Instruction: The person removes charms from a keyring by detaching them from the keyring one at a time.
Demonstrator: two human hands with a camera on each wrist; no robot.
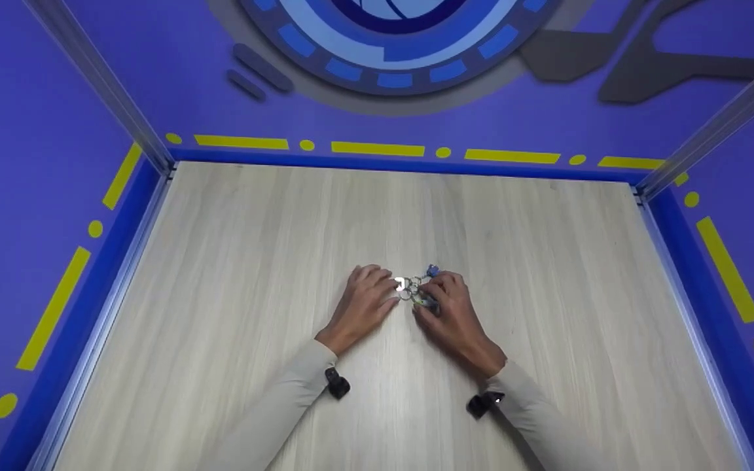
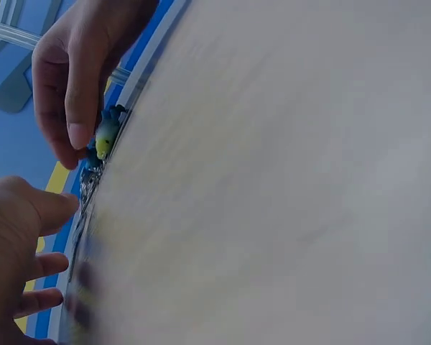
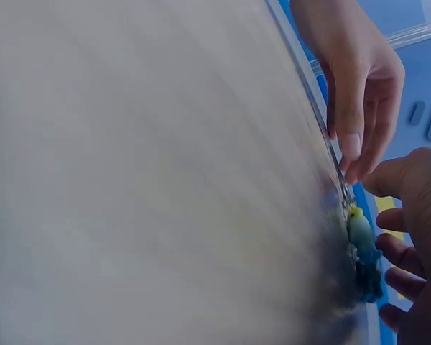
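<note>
A small cluster of keychains with metal rings (image 1: pixel 406 296) lies on the table between both hands. One shiny white piece (image 1: pixel 400 284) shows on its left side, and a blue charm (image 1: pixel 432 270) sticks out at the upper right. A small yellow-and-blue animal figure (image 2: pixel 106 136) lies at the right hand's fingers in the left wrist view. My left hand (image 1: pixel 367 297) rests at the cluster's left side, fingers loosely bent and apart, fingertips right at the rings. From the right, my right hand (image 1: pixel 449 304) reaches over the figures with its thumb and fingers spread around them.
The wood-grain table (image 1: pixel 272 229) extends around the hands. Blue panels with yellow markings (image 1: pixel 377 148) wall it in at the back and both sides, with metal posts (image 1: pixel 115 85) in the corners. A small black wrist camera (image 1: pixel 337 383) sits at each sleeve cuff.
</note>
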